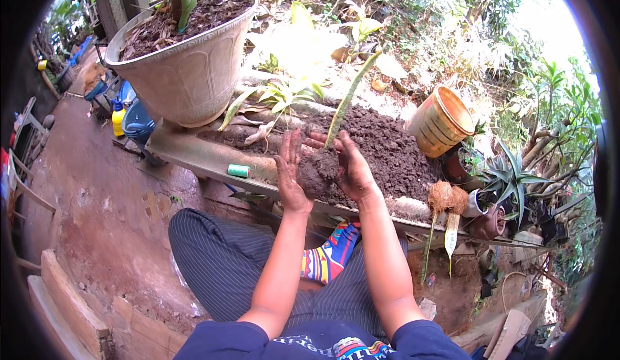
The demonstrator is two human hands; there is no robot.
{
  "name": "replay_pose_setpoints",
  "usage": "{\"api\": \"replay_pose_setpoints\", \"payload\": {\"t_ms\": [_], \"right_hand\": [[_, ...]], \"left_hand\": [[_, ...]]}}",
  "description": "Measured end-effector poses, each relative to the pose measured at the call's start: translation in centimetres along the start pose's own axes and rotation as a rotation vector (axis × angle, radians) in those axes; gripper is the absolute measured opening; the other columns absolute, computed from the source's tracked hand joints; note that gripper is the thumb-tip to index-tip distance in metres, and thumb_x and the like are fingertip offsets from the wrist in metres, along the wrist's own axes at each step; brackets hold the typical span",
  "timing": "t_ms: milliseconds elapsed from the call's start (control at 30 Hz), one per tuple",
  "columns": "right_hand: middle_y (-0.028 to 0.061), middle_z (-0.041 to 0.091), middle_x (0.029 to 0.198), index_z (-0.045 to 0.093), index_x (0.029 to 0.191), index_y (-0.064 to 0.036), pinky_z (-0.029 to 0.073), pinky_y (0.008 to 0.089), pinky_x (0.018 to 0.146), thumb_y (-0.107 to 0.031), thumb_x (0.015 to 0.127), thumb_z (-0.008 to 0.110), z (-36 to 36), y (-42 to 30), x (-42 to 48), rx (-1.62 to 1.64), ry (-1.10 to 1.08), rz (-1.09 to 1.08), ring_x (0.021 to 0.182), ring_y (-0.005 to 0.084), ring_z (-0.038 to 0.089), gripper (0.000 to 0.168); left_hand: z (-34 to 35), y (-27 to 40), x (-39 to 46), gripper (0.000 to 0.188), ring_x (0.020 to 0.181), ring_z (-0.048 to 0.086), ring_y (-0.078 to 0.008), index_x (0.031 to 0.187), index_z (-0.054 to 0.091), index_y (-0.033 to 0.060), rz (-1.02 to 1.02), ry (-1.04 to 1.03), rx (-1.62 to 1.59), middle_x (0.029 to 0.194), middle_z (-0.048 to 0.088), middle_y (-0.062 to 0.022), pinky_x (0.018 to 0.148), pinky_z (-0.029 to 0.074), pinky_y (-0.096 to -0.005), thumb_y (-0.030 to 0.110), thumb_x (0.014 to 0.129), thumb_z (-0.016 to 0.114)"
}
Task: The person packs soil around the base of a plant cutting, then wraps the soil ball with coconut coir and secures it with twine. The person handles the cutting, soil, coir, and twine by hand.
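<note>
A ball of dark, wet soil [317,173] is cupped between my two soil-covered hands, just above the front edge of the bench. From its top rises a long, narrow snake plant leaf [349,99], leaning right. My left hand [293,178] presses its palm against the ball's left side, fingers extended. On the opposite side, my right hand [355,168] curves around the ball, some fingers reaching behind the leaf. A mound of loose soil [387,142] lies beyond and to the right of my hands. Left of them rests a spool of green thread [239,170].
A large planter [189,69] stands on the bench [203,159] at left, near an uprooted leafy plant [283,96]. An orange-brown plastic pot [438,122] tilts at right. Two coir-wrapped root balls [446,196] sit at the edge, leaves hanging down. A spiky potted plant [511,176] is beyond.
</note>
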State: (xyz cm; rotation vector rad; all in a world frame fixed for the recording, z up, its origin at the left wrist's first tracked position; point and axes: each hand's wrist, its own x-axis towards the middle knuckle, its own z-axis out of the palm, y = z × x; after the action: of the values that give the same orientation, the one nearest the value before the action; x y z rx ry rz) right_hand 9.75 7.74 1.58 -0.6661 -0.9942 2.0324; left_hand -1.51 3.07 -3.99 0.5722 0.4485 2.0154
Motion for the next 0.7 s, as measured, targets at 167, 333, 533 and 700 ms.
{"api": "replay_pose_setpoints", "payload": {"t_ms": [167,333,533,700], "right_hand": [[0.0071,0.073,0.109,0.073,0.117,-0.001,0.054,0.0326,0.084,-0.035,0.1,0.066,-0.5,2.2,0.6,-0.127,0.141,0.049,0.094,0.0141,0.066,0.039],[0.0099,0.072,0.11,0.068,0.119,0.003,0.054,0.0329,0.087,-0.029,0.099,0.068,-1.5,4.5,0.3,-0.252,0.174,-0.048,0.094,0.0155,0.067,0.038],[0.0207,0.064,0.133,0.048,0.143,0.012,0.045,0.0355,0.107,-0.048,0.097,0.069,1.1,3.0,0.4,-0.619,0.362,-0.021,0.126,0.0204,0.057,0.078],[0.0106,0.07,0.126,0.07,0.124,0.0,0.046,0.0377,0.105,-0.054,0.102,0.056,0.6,-0.6,-0.2,-0.337,0.037,-0.081,0.12,0.0199,0.062,0.06]], "left_hand": [[-0.6,-1.4,-0.5,0.07,0.151,0.033,-0.0241,0.159,0.036,0.0078,0.029,0.017,0.079,0.165,0.035,-0.0095,0.126,0.023,-0.0429,0.056,0.109,0.031],[-0.8,-1.3,-1.4,0.07,0.15,0.033,-0.0219,0.159,0.035,0.0059,0.007,0.093,0.072,0.166,0.034,-0.0085,0.125,0.023,-0.0404,0.055,0.109,0.032],[0.0,-0.7,-0.5,0.077,0.151,0.032,-0.0243,0.159,0.035,0.0064,-0.047,0.127,-0.067,0.165,0.035,-0.0099,0.126,0.022,-0.0426,0.062,0.106,0.033],[0.1,0.2,-0.1,0.081,0.144,0.041,-0.0259,0.161,0.03,0.0082,-0.212,0.024,-0.352,0.164,0.035,-0.0116,0.122,0.031,-0.0456,0.065,0.104,0.033]]}}
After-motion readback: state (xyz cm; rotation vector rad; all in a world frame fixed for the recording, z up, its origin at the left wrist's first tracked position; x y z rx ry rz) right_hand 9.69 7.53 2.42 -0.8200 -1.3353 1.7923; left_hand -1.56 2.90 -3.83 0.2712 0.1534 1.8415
